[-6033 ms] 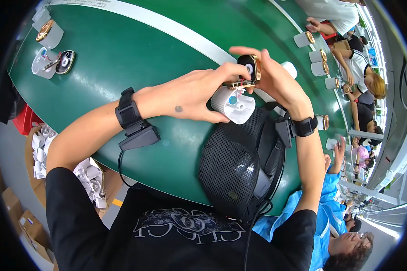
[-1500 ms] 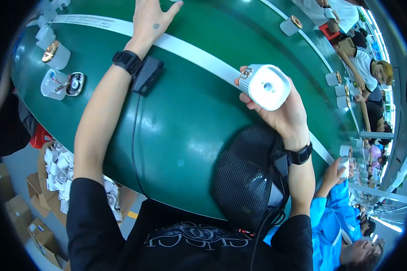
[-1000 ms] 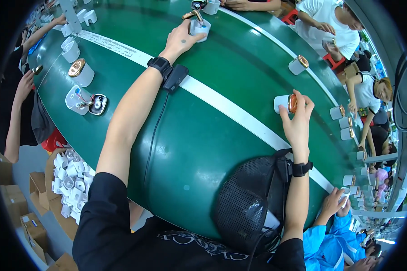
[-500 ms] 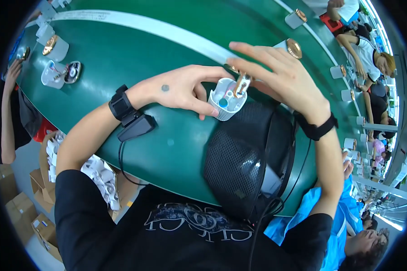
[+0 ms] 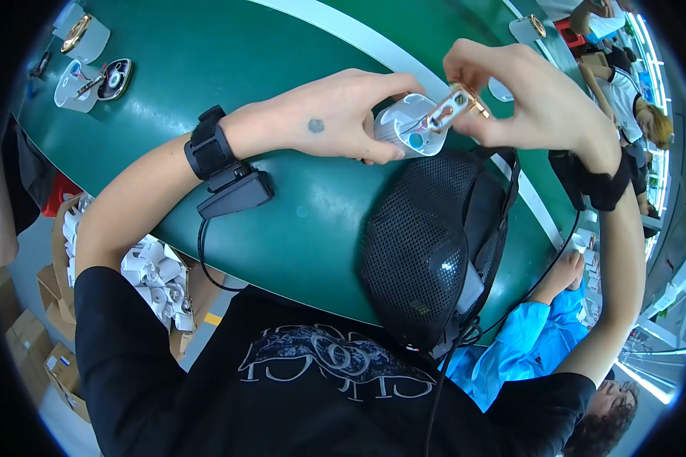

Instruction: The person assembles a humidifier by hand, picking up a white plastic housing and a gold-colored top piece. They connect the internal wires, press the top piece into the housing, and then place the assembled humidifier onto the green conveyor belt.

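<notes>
My left hand (image 5: pixel 335 118) is closed around a white, open-topped plastic housing (image 5: pixel 389 128), tilted above the green table. Inside the housing sit a round blue-green part and thin wires. My right hand (image 5: pixel 545 99) pinches a gold-edged lid-like piece (image 5: pixel 456 109) with a pale strip on it, just right of the housing's mouth. Part of this piece is hidden by my fingers. Both wrists wear black straps, and a small black box (image 5: pixel 238 195) with a cable hangs at the left one.
A black mesh bag (image 5: pixel 415 244) lies on the green table (image 5: pixel 312 236) before me. At the far left stand an opened white housing (image 5: pixel 66 91) with its lid (image 5: pixel 116 79) beside it, and a gold-topped one (image 5: pixel 88 38). A co-worker's blue sleeve (image 5: pixel 511 320) is at the right.
Both hands have moved right with their parts. My right fingers, spread before, are now bent around the gold-edged piece. The view has shifted a little.
</notes>
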The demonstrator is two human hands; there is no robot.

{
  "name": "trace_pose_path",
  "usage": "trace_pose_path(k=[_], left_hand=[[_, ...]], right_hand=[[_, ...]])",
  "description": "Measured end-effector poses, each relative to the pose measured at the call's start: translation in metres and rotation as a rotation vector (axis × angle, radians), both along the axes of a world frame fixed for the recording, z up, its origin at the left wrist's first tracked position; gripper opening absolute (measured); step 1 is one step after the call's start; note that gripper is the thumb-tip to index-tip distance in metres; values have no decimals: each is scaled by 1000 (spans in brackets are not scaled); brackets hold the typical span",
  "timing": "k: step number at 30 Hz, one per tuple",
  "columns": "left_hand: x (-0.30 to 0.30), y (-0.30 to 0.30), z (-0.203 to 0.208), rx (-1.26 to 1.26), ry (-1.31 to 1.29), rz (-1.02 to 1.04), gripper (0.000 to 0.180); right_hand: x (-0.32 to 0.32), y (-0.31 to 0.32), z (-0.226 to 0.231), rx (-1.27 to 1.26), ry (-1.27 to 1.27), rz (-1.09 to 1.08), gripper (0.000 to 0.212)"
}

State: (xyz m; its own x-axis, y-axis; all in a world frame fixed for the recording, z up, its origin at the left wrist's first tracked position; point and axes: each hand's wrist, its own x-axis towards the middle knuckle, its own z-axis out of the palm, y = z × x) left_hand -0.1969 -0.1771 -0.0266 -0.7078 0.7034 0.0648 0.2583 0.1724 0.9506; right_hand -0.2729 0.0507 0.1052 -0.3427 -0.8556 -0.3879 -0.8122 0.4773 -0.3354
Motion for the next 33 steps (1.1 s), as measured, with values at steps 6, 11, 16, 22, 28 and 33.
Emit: trace_pose_path(k=[6, 11, 16, 22, 28, 33], left_hand=[[4, 3, 7, -55, 66, 161, 49], [6, 9, 2, 24, -20, 238, 47], [7, 11, -5, -8, 9, 288, 47], [7, 9, -10, 25, -8, 265, 47], [3, 9, -21, 80, 326, 244, 49], [-9, 2, -16, 170, 199, 125, 53]], right_hand=[[8, -1, -27, -208, -350, -473, 32], [37, -18, -32, -321, -326, -647, 42], [45, -16, -32, -279, -150, -611, 42], [49, -6, -42, -369, -10, -434, 39], [55, -1, -46, -359, 308, -407, 41], [57, 3, -46, -301, 353, -367, 34]])
